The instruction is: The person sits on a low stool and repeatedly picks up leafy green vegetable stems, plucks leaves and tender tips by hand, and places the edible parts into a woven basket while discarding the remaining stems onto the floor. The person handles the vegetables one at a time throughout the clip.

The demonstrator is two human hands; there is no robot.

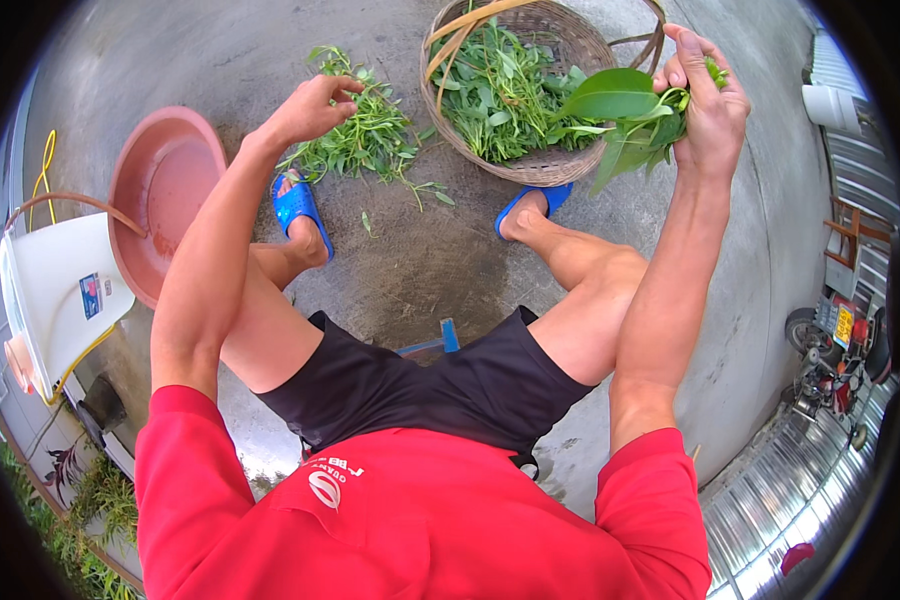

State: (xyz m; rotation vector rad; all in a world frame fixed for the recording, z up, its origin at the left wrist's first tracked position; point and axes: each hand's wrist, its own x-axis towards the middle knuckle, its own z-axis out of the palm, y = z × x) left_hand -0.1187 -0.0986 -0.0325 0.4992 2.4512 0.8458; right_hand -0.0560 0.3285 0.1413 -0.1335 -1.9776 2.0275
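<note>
My right hand (709,105) is raised at the upper right, closed around a bunch of leafy greens (649,127) whose broad leaves point left. The bunch hangs partly over the rim of a woven wicker basket (570,176). Inside that basket lies a heap of cut green stems and leaves (502,97). My left hand (311,109) is above a loose pile of leafy greens (371,139) on the concrete floor, its fingers bent and thumb apart. Nothing shows between those fingers, though their undersides are hidden.
A reddish plastic basin (172,187) stands at the left beside a white bucket (75,262) with a brown hose (82,197). My feet in blue slippers (300,206) flank the floor space below the greens. At the far right, a motorcycle (840,352) stands along the corrugated metal wall (780,495).
</note>
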